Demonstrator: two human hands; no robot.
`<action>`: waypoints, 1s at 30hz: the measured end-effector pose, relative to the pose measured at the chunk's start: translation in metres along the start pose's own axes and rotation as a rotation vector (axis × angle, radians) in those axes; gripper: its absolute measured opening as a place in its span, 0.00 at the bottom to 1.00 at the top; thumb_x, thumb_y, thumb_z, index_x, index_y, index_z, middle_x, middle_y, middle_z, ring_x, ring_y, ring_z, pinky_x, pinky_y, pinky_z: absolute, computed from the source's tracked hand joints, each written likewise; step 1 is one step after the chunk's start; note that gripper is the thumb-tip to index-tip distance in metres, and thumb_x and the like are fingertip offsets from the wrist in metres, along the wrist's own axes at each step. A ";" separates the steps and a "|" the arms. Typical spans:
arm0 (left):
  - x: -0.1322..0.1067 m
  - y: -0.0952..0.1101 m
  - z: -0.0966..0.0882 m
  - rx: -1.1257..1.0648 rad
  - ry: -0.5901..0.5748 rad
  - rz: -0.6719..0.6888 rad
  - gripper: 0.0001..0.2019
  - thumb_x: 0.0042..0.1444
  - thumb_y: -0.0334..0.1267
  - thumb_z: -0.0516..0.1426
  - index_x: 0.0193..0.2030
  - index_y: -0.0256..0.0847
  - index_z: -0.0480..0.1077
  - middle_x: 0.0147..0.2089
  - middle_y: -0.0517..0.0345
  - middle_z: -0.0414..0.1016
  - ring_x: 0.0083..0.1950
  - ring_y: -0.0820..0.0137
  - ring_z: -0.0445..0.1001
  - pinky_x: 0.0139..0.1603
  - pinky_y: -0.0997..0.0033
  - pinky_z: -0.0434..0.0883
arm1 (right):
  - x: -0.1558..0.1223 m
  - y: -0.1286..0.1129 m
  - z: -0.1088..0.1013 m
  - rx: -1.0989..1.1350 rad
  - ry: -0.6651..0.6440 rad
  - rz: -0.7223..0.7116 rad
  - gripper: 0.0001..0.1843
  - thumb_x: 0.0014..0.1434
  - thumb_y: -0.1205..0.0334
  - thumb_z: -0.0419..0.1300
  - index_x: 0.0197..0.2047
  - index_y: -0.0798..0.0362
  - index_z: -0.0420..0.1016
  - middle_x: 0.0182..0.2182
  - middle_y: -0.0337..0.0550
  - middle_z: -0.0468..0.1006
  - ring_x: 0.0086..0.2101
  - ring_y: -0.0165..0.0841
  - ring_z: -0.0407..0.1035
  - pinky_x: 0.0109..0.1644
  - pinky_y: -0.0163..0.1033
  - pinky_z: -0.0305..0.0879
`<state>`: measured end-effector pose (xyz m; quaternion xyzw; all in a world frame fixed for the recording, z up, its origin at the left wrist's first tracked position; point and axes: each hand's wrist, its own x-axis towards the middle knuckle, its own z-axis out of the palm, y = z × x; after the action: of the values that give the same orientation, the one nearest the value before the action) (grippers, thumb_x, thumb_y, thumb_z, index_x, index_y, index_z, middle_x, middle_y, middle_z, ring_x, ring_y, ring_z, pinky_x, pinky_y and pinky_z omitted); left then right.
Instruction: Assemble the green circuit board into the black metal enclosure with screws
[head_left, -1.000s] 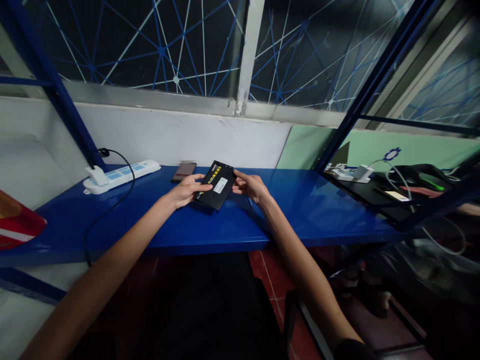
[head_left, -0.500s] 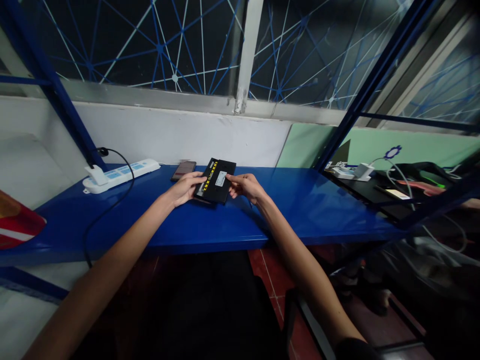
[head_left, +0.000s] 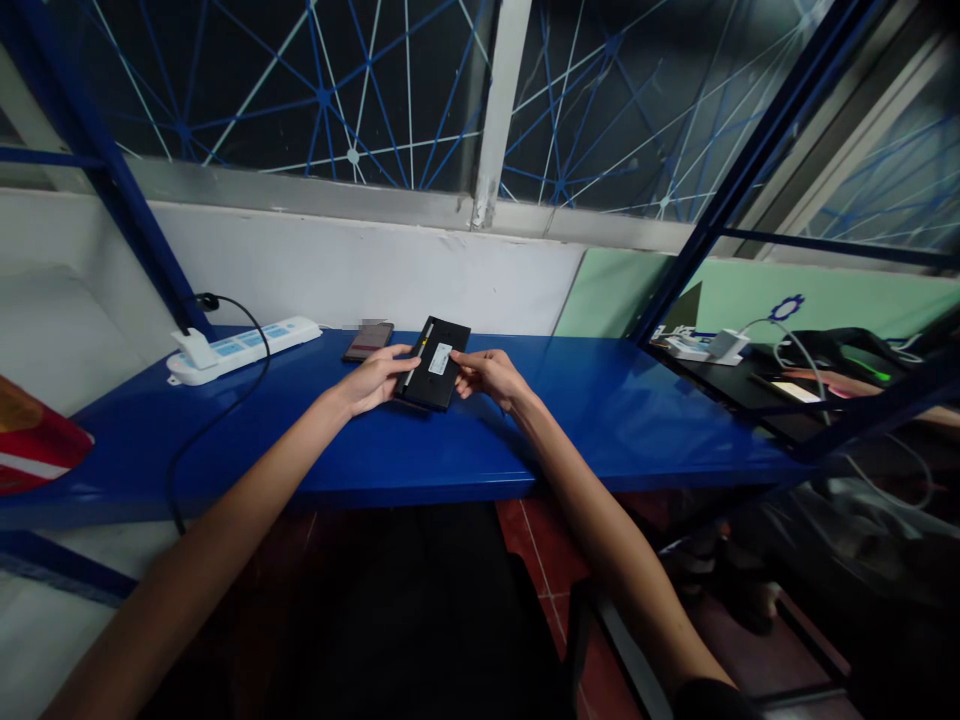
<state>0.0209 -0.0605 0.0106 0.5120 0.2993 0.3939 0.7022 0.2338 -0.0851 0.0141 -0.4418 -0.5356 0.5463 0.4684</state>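
Already picked up, the box (head_left: 438, 362) is tilted between left hand (head_left: 371, 382) and right hand (head_left: 491, 378), fingers closed on opposite sides, not laid flat on the desk (head_left: 607, 410)

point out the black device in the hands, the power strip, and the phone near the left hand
Black device (head_left: 440, 360): head view, on its white label
Power strip (head_left: 240, 352): head view, mid-length on its top
Phone (head_left: 369, 343): head view, middle of its upper face

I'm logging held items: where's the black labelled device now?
In the head view, the black labelled device is near the middle, held between left hand and right hand over the blue table, right of the phone.
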 end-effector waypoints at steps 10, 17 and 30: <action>0.002 0.000 0.000 -0.001 0.023 0.002 0.14 0.52 0.32 0.64 0.46 0.35 0.70 0.37 0.48 0.78 0.31 0.66 0.77 0.28 0.69 0.74 | 0.000 0.000 -0.002 0.011 0.014 -0.003 0.18 0.52 0.53 0.69 0.22 0.58 0.74 0.19 0.46 0.76 0.20 0.30 0.70 0.22 0.34 0.71; 0.000 0.001 -0.001 -0.003 0.017 0.003 0.14 0.53 0.31 0.63 0.46 0.35 0.71 0.37 0.48 0.78 0.30 0.67 0.77 0.27 0.71 0.74 | 0.001 0.000 -0.002 0.041 0.018 0.028 0.17 0.52 0.54 0.69 0.21 0.58 0.73 0.19 0.47 0.75 0.19 0.29 0.70 0.22 0.34 0.70; -0.001 0.003 -0.001 -0.006 -0.028 0.001 0.11 0.56 0.29 0.60 0.47 0.35 0.69 0.37 0.50 0.78 0.31 0.69 0.78 0.28 0.73 0.74 | 0.001 -0.001 -0.005 0.051 0.008 0.046 0.17 0.52 0.55 0.68 0.22 0.59 0.73 0.19 0.47 0.76 0.20 0.29 0.70 0.23 0.32 0.70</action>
<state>0.0187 -0.0602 0.0129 0.5154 0.2878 0.3880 0.7078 0.2383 -0.0835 0.0147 -0.4441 -0.5093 0.5687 0.4691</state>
